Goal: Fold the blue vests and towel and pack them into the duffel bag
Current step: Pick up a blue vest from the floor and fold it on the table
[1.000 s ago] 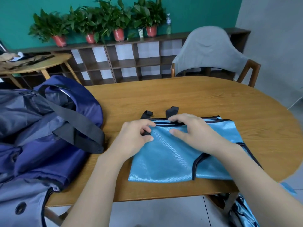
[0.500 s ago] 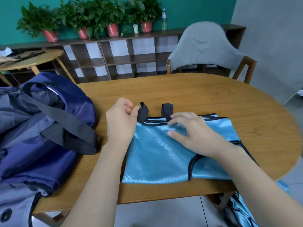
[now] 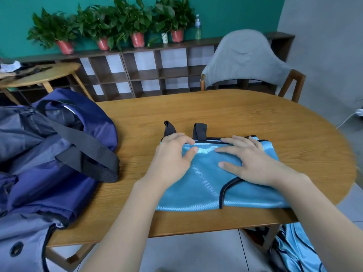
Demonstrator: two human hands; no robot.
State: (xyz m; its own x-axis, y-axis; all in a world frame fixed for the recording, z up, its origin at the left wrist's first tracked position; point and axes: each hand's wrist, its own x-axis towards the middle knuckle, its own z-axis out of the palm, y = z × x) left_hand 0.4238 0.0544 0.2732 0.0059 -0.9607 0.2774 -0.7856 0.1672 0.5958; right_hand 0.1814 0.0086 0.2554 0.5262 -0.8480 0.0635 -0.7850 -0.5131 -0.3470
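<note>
The left hand, half a second ago beside the straps, now lies on the blue vest; right hand stays flat; both grips apart, fingers spread, at the vest's upper edge, mid-frame on the desk.

no legible text, labels, brands or numbers anywhere in view. bottle on the shelf carries a label, too small and blurred to read.
</note>
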